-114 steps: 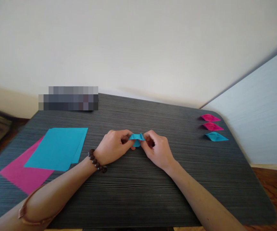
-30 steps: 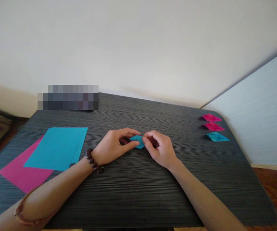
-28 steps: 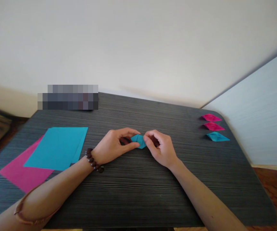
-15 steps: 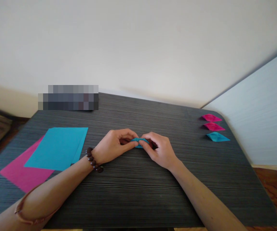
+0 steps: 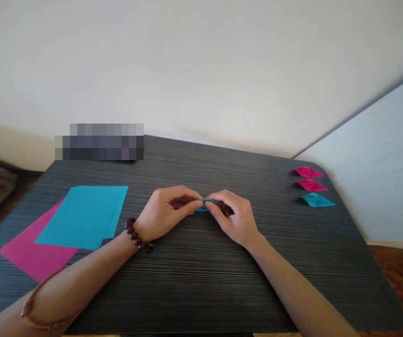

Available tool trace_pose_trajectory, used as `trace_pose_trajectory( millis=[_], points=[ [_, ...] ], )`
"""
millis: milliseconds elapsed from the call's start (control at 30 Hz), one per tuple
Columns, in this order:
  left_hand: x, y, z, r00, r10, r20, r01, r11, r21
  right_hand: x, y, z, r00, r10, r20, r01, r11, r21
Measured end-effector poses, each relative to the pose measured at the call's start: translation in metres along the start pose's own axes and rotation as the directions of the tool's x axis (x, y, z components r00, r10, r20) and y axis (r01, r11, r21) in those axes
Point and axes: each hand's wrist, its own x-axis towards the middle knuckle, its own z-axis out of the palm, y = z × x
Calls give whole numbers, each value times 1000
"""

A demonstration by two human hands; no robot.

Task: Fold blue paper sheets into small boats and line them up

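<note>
Near the middle of the table, a small folded piece of blue paper [image 5: 202,208] is pinched between both hands. My left hand [image 5: 169,208] is closed on its left end, thumb in front and fingers behind. On its right end, my right hand [image 5: 234,215] is closed in the same kind of pinch. The thumb tips nearly meet at the paper's centre. Fingers cover most of the paper, so its full shape is hidden.
Blue paper sheets [image 5: 82,215] overlap pink paper [image 5: 40,252] on the left. Two pink folded papers [image 5: 308,172] and a blue folded paper [image 5: 317,200] stand at the far right of the dark table [image 5: 194,290]. A pixelated object [image 5: 99,142] sits at the back left.
Both thumbs have shifted slightly on the blue paper, and less of it shows between the fingers. My left hand has moved a little. The other papers are unchanged.
</note>
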Motion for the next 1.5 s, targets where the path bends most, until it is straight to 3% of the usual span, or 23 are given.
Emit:
trace_pose_trajectory(
  millis=[200,333,667,1033,1233,1500],
  points=[
    [1,-1,1,999,-17,-50,14,998,-59,-2,1,2,997,70,-35,-70,998,-7],
    [1,-4,0,1000,-25,-2,25,999,-37,-2,4,2,995,91,-42,-92,996,-11],
    [1,-2,1,1000,3,14,-4,999,43,-1,0,-1,997,64,51,-64,998,-7],
    [2,-2,1,999,32,7,-33,993,111,-1,1,1,997,83,3,-83,996,-34],
    [3,-3,0,995,-90,-46,89,996,-24,-2,0,1,996,89,-31,-90,995,-42],
    [6,-4,-2,985,-145,-88,132,982,-134,-4,7,1,977,201,-75,-197,979,58]
  ],
)
